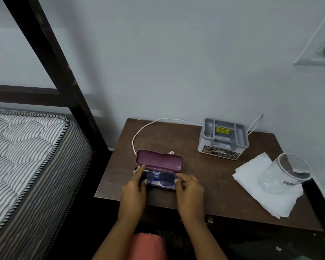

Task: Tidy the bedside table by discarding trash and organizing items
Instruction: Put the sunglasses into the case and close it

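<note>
We have both hands at the near left part of the brown worktop [204, 186], on a pair of blue sunglasses [162, 178]. The sunglasses lie lenses up in the lower half of an open purple case [159, 160], whose lid stands raised behind them. Our left hand [136, 185] is curled round the left end of the frame, forefinger reaching up to the lid's corner and thumb lying over the left lens. Our right hand [189, 186] has its fingers bent in, pinching the right end of the frame at the case's edge. Neither hand is spread; both are closed on the sunglasses.

Behind the case a white cable [137, 136] loops across the worktop, its plug end just beside the lid. A grey organiser box [223, 140] stands near the back wall. To the right a white tissue [266, 192] lies flat with a clear glass [291, 171] on it; we cannot tell whether the glass is upright or tipped. A striped mattress [26, 147] sits to the left.
</note>
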